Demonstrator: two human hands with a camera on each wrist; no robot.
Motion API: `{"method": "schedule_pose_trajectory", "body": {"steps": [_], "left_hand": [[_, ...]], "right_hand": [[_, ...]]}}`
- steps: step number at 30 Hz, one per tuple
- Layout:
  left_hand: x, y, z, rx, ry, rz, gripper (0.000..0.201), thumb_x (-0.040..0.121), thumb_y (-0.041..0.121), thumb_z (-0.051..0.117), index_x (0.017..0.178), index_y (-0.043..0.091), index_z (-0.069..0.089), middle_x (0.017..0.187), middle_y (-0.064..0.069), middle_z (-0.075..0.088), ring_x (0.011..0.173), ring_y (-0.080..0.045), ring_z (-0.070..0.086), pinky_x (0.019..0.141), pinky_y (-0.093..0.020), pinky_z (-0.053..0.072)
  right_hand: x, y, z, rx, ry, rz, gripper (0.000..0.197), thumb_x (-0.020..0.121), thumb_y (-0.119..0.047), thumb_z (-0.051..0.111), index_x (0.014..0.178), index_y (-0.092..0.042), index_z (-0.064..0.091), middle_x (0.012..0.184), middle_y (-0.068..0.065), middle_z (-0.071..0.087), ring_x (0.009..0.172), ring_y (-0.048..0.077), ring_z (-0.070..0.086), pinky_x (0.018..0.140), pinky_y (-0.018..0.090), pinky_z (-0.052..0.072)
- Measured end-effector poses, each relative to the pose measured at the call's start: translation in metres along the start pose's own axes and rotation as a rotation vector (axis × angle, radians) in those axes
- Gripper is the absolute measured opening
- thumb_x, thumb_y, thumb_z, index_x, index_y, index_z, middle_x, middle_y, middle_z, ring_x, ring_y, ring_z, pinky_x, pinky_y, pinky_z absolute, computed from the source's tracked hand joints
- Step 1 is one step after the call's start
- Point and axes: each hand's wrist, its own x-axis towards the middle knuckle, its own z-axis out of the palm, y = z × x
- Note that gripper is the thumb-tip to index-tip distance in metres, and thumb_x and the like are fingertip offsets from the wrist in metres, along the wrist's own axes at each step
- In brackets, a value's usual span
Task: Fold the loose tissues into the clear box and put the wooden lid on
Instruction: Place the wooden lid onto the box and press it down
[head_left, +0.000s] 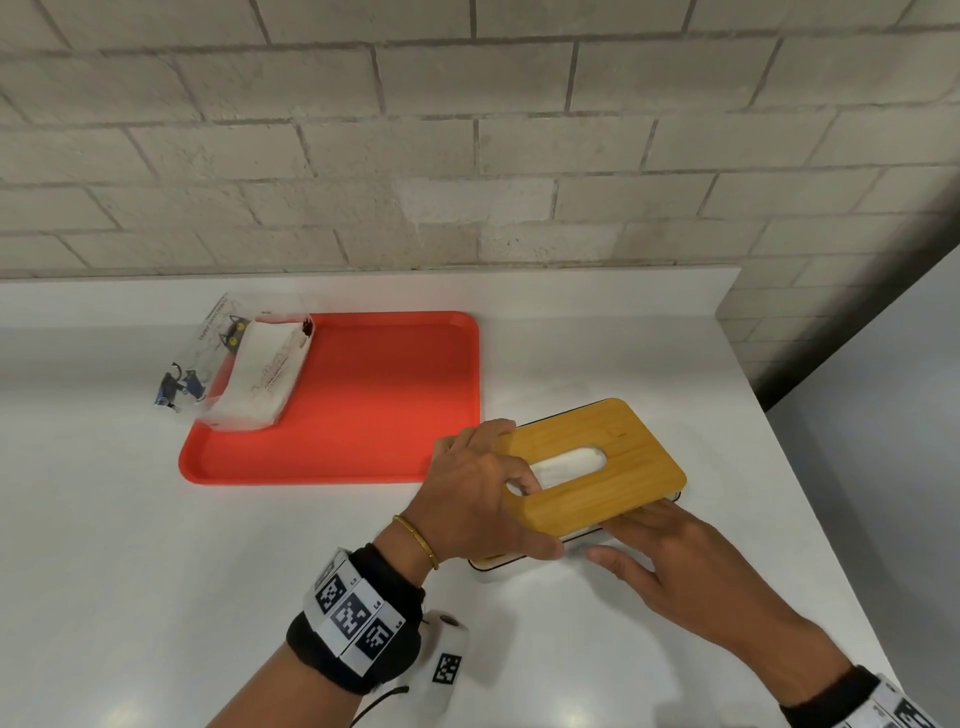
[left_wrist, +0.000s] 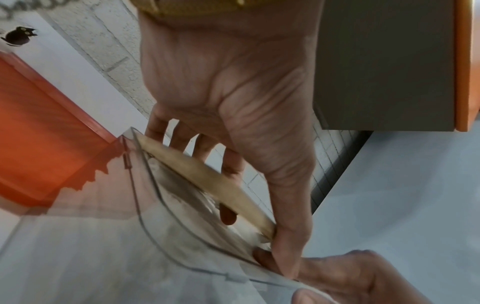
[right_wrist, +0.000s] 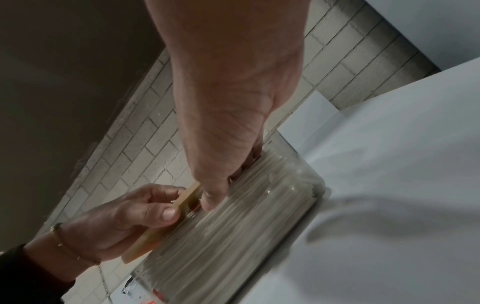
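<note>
Your left hand (head_left: 483, 493) grips the near end of the wooden lid (head_left: 597, 467), thumb under its edge and a finger hooked in the slot. Your right hand (head_left: 670, 566) lies loosely open along the clear box (right_wrist: 233, 236), fingertips under the lid's raised side. The box, packed with tissues (head_left: 566, 462), sits on a white counter (head_left: 156, 545) beside a red tray (head_left: 374, 395) carrying an opened tissue pack (head_left: 260, 379). A pale brick wall (head_left: 467, 130) backs the counter.
</note>
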Motion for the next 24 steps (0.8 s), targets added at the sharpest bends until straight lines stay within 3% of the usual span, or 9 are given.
{"method": "schedule_pose_trajectory", "body": {"steps": [2, 6, 10, 13, 15, 17, 18, 21, 24], "left_hand": [[0.0, 0.002, -0.001, -0.001, -0.003, -0.006, 0.071, 0.045, 0.085, 0.069, 0.1, 0.041, 0.076, 0.161, 0.009, 0.034, 0.145, -0.015, 0.036, 0.117, -0.038, 0.021], [-0.001, 0.005, -0.002, 0.005, 0.003, -0.007, 0.067, 0.046, 0.08, 0.072, 0.097, 0.038, 0.077, 0.16, 0.01, 0.033, 0.143, -0.014, 0.037, 0.116, -0.037, 0.021], [-0.001, 0.003, 0.002, 0.019, 0.021, -0.004, 0.064, 0.047, 0.08, 0.075, 0.095, 0.037, 0.077, 0.16, 0.012, 0.032, 0.14, -0.013, 0.037, 0.114, -0.037, 0.022], [-0.001, 0.001, 0.009, 0.041, 0.061, 0.006, 0.065, 0.045, 0.081, 0.075, 0.091, 0.036, 0.076, 0.159, 0.012, 0.033, 0.139, -0.013, 0.038, 0.113, -0.038, 0.023], [-0.002, 0.0, 0.012, 0.034, 0.079, 0.007, 0.067, 0.042, 0.083, 0.071, 0.091, 0.036, 0.074, 0.159, 0.013, 0.034, 0.139, -0.011, 0.039, 0.113, -0.037, 0.024], [-0.003, -0.002, 0.013, 0.002, 0.101, 0.012, 0.073, 0.039, 0.085, 0.068, 0.093, 0.037, 0.069, 0.158, 0.013, 0.036, 0.14, -0.009, 0.039, 0.112, -0.035, 0.023], [-0.003, -0.002, 0.014, -0.014, 0.111, 0.018, 0.076, 0.037, 0.085, 0.067, 0.096, 0.037, 0.066, 0.157, 0.013, 0.038, 0.14, -0.009, 0.039, 0.11, -0.033, 0.023], [-0.003, -0.004, 0.014, -0.02, 0.126, 0.042, 0.095, 0.035, 0.086, 0.071, 0.117, 0.039, 0.057, 0.152, 0.014, 0.039, 0.139, -0.007, 0.039, 0.107, -0.031, 0.024], [-0.003, -0.005, 0.011, -0.018, 0.096, 0.053, 0.123, 0.038, 0.093, 0.068, 0.144, 0.038, 0.043, 0.156, 0.016, 0.035, 0.145, -0.008, 0.034, 0.115, -0.033, 0.024]], "right_hand": [[-0.002, 0.003, -0.008, 0.012, 0.067, -0.008, 0.039, 0.099, -0.057, 0.057, 0.115, -0.029, 0.078, 0.109, -0.015, 0.078, 0.094, 0.007, 0.073, 0.068, 0.02, 0.059], [0.001, 0.008, -0.027, 0.049, 0.187, -0.008, 0.029, 0.091, -0.053, 0.066, 0.09, -0.029, 0.082, 0.082, -0.017, 0.076, 0.065, 0.004, 0.067, 0.059, 0.016, 0.053], [0.011, 0.009, -0.038, 0.083, 0.261, 0.078, 0.018, 0.082, -0.046, 0.084, 0.077, -0.029, 0.079, 0.077, -0.02, 0.07, 0.064, -0.004, 0.061, 0.058, 0.018, 0.052], [0.02, 0.012, -0.046, 0.039, 0.214, 0.136, 0.023, 0.071, -0.051, 0.084, 0.083, -0.033, 0.08, 0.078, -0.028, 0.059, 0.074, -0.013, 0.048, 0.061, 0.005, 0.04], [0.026, 0.016, -0.051, 0.008, 0.134, 0.181, 0.043, 0.069, -0.064, 0.076, 0.103, -0.039, 0.08, 0.092, -0.029, 0.058, 0.084, -0.009, 0.048, 0.067, 0.005, 0.037], [0.032, 0.021, -0.055, -0.004, 0.017, 0.232, 0.068, 0.065, -0.067, 0.08, 0.129, -0.049, 0.067, 0.125, -0.03, 0.056, 0.106, -0.005, 0.048, 0.08, 0.016, 0.048], [0.035, 0.024, -0.057, 0.009, -0.071, 0.264, 0.082, 0.064, -0.064, 0.086, 0.14, -0.055, 0.055, 0.143, -0.034, 0.045, 0.123, -0.004, 0.042, 0.092, 0.022, 0.048], [0.053, 0.033, -0.064, 0.133, -0.36, 0.342, 0.117, 0.065, -0.059, 0.092, 0.153, -0.064, 0.015, 0.164, -0.038, 0.003, 0.147, -0.011, 0.009, 0.116, 0.021, 0.024], [0.077, 0.042, -0.07, 0.17, -0.496, 0.309, 0.135, 0.062, -0.056, 0.096, 0.158, -0.059, 0.001, 0.169, -0.031, -0.01, 0.155, -0.006, -0.005, 0.126, 0.025, 0.012]]}}
